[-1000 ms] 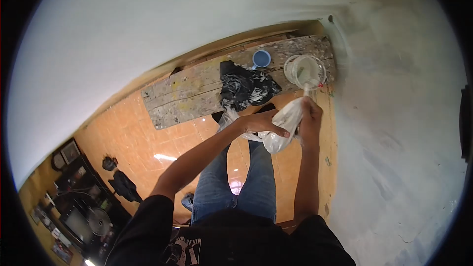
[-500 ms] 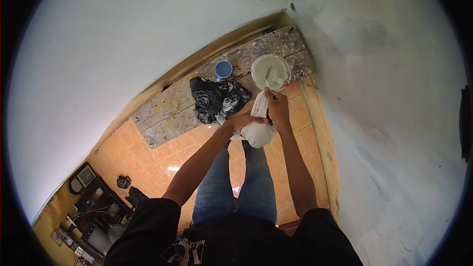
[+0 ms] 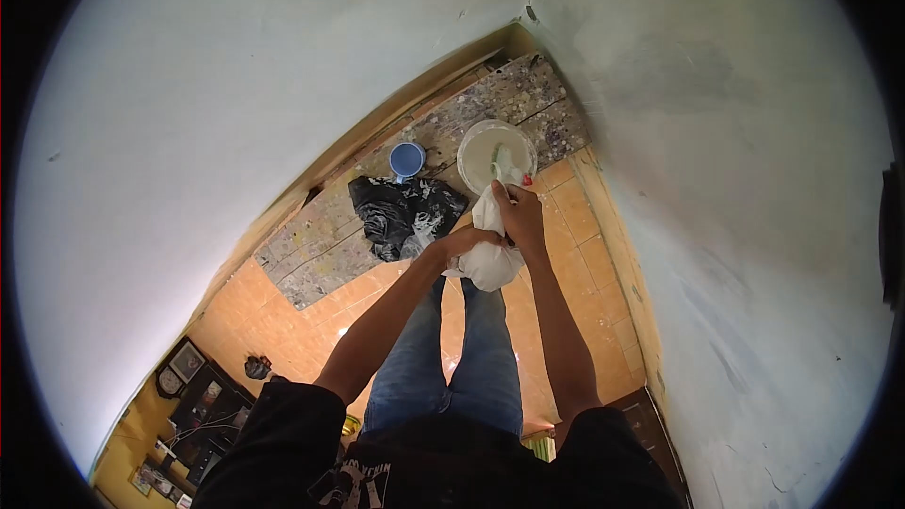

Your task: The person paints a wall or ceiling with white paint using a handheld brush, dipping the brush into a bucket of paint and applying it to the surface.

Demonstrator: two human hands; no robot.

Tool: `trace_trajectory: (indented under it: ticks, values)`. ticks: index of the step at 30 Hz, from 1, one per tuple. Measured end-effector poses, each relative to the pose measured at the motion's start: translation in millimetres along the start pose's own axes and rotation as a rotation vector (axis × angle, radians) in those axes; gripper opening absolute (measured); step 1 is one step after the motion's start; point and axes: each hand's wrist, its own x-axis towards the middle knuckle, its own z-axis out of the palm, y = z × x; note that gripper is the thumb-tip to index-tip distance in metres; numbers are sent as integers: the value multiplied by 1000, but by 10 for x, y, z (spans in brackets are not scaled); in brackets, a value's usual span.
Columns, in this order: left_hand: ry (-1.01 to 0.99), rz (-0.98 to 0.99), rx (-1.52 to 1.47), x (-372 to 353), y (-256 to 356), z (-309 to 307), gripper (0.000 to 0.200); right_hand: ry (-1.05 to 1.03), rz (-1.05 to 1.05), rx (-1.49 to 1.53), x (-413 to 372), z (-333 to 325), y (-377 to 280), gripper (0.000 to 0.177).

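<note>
A full white bag (image 3: 492, 266) hangs between my two hands, just above my knees. My left hand (image 3: 466, 241) is closed round the bag's neck from the left side. Higher up, my right hand (image 3: 520, 214) pinches the gathered top of the bag, close to the rim of a white bucket (image 3: 466, 155). Inside the bucket lies a pale, greenish-white item (image 3: 509, 162), with a small red piece at the rim. Left of the bag, a crumpled black plastic bag (image 3: 384, 217) smeared with white rests on the board, and a blue mug (image 3: 407, 159) stands behind it.
The paint-spattered wooden bench (image 3: 311, 259) runs along the corner between two pale walls. Orange floor tiles (image 3: 575, 226) surround my legs. A dark cabinet (image 3: 212, 415) with cables and frames stands at the lower left.
The view has shifted, so bench, bucket and mug appear slightly further left and lower. Both hands still hold the white bag in much the same grip.
</note>
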Motion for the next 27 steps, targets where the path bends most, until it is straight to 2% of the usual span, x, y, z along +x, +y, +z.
trace_trajectory:
  ticks: [2,5,8,17,20,23,27]
  values:
    - [1,9,38,21,26,-3,37,9,21,-38,25,30,61,51]
    - [20,14,49,80,55,-32,37,-73,172,-75,15,-60,-139,54]
    - [34,-11,-35,57,87,-6,43,-45,172,-133,53,-17,-54,56]
    - [134,124,-3,-66,201,196,44,-182,237,-185,42,-127,-293,61]
    - [148,145,-10,-58,143,183,36,-234,274,-247,42,-122,-356,65]
    - [151,170,-13,-46,109,131,36,-236,299,-280,53,-61,-230,70]
    - [192,206,-38,-85,161,178,48,-290,316,-246,32,-116,-345,74]
